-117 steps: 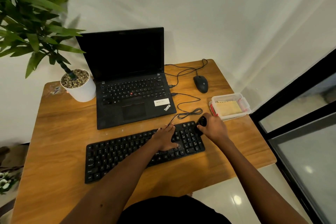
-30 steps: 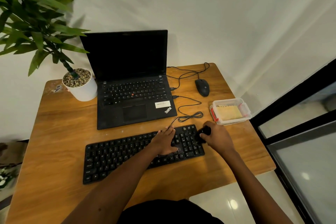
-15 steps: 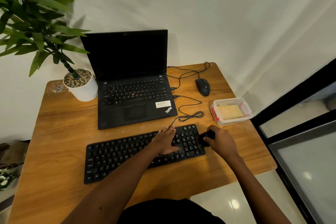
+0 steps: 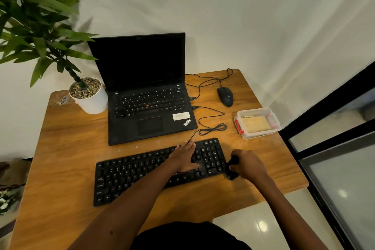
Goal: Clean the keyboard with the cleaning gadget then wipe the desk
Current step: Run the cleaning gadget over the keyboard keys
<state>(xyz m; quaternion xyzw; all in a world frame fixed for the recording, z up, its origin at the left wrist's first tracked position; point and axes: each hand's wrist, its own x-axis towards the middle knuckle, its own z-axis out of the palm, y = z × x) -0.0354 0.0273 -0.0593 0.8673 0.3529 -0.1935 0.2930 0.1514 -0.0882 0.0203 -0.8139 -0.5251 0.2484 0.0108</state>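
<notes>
A black external keyboard (image 4: 142, 174) lies slanted near the front of the wooden desk (image 4: 67, 144). My left hand (image 4: 185, 157) rests flat on its right half, fingers spread toward the far edge. My right hand (image 4: 248, 165) grips a small black cleaning gadget (image 4: 232, 168), whose lower end sits at the keyboard's right edge, just off the number pad. A clear plastic box (image 4: 256, 123) holding a yellowish cloth stands at the desk's right side.
An open black laptop (image 4: 148, 95) stands behind the keyboard, with a white plant pot (image 4: 90, 100) to its left. A black mouse (image 4: 225, 96) and looped cables (image 4: 212, 128) lie at the right rear. A dark glass door frame (image 4: 324, 148) borders the desk's right.
My right hand has drawn the gadget from the number pad's far corner toward me and rightward to the keyboard's right edge. My left hand stays on the keys.
</notes>
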